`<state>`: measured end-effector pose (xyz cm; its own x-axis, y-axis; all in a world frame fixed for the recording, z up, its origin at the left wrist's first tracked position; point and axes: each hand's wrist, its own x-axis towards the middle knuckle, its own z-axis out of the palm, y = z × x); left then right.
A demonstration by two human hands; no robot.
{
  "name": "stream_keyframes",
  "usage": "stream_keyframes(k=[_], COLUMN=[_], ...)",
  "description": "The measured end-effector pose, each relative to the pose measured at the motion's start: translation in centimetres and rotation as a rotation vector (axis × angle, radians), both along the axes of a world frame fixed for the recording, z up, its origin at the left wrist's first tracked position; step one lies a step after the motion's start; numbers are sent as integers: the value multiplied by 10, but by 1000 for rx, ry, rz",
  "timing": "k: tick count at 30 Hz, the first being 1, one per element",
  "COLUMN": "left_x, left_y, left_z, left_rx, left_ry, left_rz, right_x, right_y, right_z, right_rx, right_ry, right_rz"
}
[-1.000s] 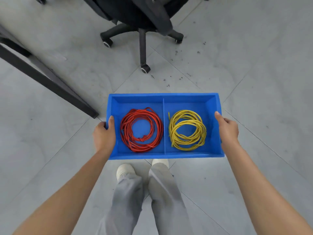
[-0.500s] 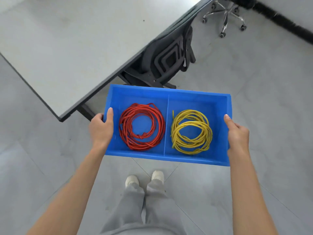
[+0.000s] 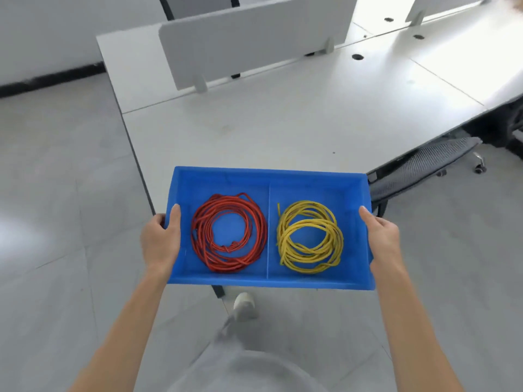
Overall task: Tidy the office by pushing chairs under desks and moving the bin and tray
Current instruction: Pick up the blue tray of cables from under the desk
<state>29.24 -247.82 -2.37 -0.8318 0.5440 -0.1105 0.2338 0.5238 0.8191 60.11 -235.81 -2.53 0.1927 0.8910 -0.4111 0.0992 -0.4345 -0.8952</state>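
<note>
I carry a blue two-compartment tray (image 3: 268, 176) in the air in front of me, over the near corner of a grey desk (image 3: 283, 123). My left hand (image 3: 160, 241) grips its left wall, thumb over the rim. My right hand (image 3: 382, 239) grips the right wall the same way. A red cable coil (image 3: 229, 232) lies in the left compartment and a yellow cable coil (image 3: 310, 236) in the right one. A black mesh chair (image 3: 418, 165) sits tucked under the desk's right side.
A grey divider panel (image 3: 249, 38) stands along the back of the desk, with more desks beyond at the right. Grey tiled floor (image 3: 62, 193) stretches to the left. A black desk leg (image 3: 218, 291) shows below the tray, close to my shoe (image 3: 244, 305).
The view has swung up from the floor and chair base to the desk top. The tray has risen with both hands to desk height and now hangs over the desk's corner.
</note>
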Motion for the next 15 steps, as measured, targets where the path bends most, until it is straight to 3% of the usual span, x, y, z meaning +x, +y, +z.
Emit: stream_keyframes(k=[8, 15], left_x=[-86, -124], left_y=[83, 144], left_z=[18, 1], left_rx=[17, -17], left_ry=[-1, -18], left_rz=[157, 352], right_x=[-107, -183], right_y=[136, 253], right_z=[0, -5], right_rx=[-25, -94], right_ry=[-15, -35], right_rz=[129, 410])
